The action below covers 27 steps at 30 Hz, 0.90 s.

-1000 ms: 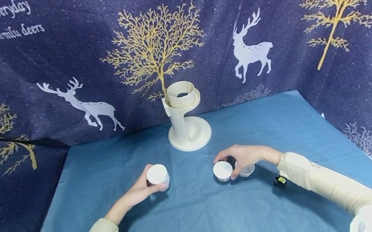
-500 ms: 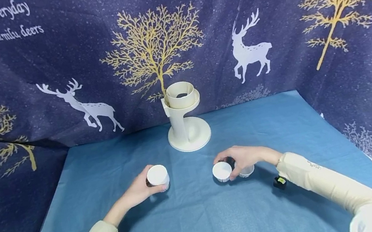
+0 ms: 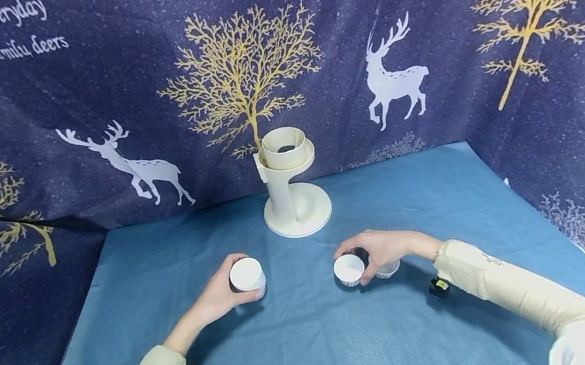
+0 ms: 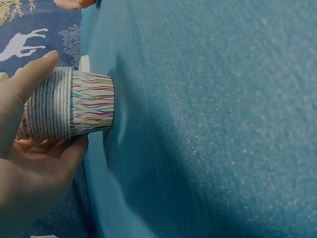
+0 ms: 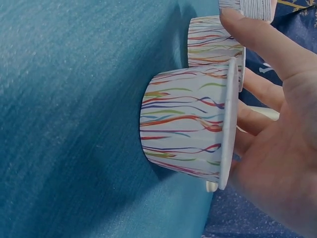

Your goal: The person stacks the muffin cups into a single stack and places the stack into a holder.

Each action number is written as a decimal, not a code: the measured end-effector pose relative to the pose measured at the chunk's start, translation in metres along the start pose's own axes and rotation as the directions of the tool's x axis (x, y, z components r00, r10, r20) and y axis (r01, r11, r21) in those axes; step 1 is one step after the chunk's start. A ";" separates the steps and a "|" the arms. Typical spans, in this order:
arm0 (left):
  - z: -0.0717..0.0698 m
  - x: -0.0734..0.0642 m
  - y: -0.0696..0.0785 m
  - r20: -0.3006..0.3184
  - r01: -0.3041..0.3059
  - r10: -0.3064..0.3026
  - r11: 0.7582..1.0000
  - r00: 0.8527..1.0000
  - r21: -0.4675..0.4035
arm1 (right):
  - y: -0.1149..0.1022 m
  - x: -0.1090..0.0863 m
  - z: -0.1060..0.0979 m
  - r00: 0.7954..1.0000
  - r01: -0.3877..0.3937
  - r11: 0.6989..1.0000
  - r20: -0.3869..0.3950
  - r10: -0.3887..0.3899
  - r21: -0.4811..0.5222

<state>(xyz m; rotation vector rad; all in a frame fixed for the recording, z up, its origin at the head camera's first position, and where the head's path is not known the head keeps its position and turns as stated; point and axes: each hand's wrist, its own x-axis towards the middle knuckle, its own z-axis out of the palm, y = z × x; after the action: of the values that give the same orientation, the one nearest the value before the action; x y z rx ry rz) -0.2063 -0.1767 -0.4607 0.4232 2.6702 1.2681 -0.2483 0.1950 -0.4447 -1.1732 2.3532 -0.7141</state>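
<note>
My left hand (image 3: 219,295) grips a stack of nested paper cups (image 4: 91,104), thumb on one side and fingers on the other. Several white rims are packed together, and the outermost cup shows wavy coloured stripes. Its base is close over the blue cloth in the left wrist view. My right hand (image 3: 387,245) holds a single striped paper cup (image 3: 349,268) between thumb and fingers. Beside that cup, under the palm, stands a second striped cup (image 5: 185,124), partly hidden by the hand in the head view. Both cups are upright on the cloth.
A cream stand (image 3: 282,203) with a round base and a ring-shaped top stands at the back middle of the blue-covered table (image 3: 320,346). A dark printed curtain (image 3: 133,60) rises behind the table's back edge and along its sides.
</note>
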 end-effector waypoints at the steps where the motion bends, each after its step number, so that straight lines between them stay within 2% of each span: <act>1: 0.000 0.000 0.000 0.000 -0.003 0.003 1.000 1.000 -0.004 | 0.000 0.000 0.000 1.000 0.003 1.000 0.002 -0.003 0.000; 6: -0.002 0.000 0.000 -0.013 -0.049 0.049 0.999 0.999 -0.015 | 0.000 0.000 0.001 1.000 0.007 1.000 0.016 -0.007 -0.005; 16: -0.003 -0.001 0.001 -0.036 -0.094 0.094 0.995 0.995 -0.010 | 0.001 0.004 -0.001 0.999 0.005 1.000 0.039 -0.005 -0.007; 27: 0.000 -0.001 -0.002 -0.066 -0.071 0.071 0.997 0.995 0.012 | -0.010 0.011 -0.008 0.997 0.063 0.998 0.033 -0.063 0.001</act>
<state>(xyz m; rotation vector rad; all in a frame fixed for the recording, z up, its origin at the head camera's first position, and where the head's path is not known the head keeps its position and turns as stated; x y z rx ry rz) -0.2059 -0.1782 -0.4618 0.4901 2.7395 1.3119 -0.2528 0.1831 -0.4339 -1.2544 2.2989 -0.7100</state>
